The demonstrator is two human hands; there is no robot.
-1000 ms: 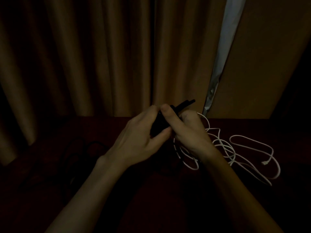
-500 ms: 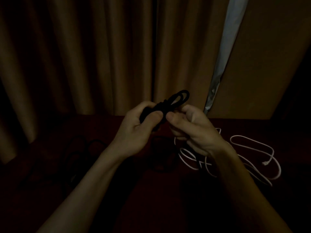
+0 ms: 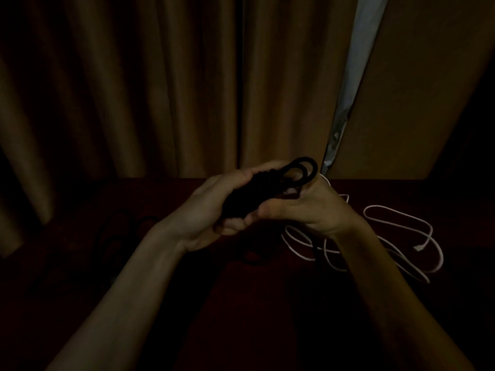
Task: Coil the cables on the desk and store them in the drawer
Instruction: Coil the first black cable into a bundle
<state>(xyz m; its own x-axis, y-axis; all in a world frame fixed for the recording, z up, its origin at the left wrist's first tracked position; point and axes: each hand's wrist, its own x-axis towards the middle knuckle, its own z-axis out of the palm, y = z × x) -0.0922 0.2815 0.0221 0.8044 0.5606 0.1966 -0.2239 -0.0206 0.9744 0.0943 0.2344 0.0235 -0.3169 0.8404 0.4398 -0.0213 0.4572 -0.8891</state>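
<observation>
A coiled black cable (image 3: 257,195) is held above the dark red desk (image 3: 241,303) at the centre of the view. My left hand (image 3: 211,210) grips the bundle from the left, fingers wrapped around it. My right hand (image 3: 313,210) holds it from the right, thumb lying under the bundle. Loops of the black cable stick out at the top right. A loose white cable (image 3: 396,242) lies tangled on the desk to the right, partly hidden by my right forearm. No drawer is in view.
Another dark cable (image 3: 126,231) lies faintly visible on the desk at the left. Brown curtains (image 3: 160,89) hang behind the desk, with a pale gap (image 3: 356,65) at the right. The scene is very dim.
Both hands have shifted on the black bundle. The right hand has turned thumb-inward under it, and the end loops now stick out further to the right.
</observation>
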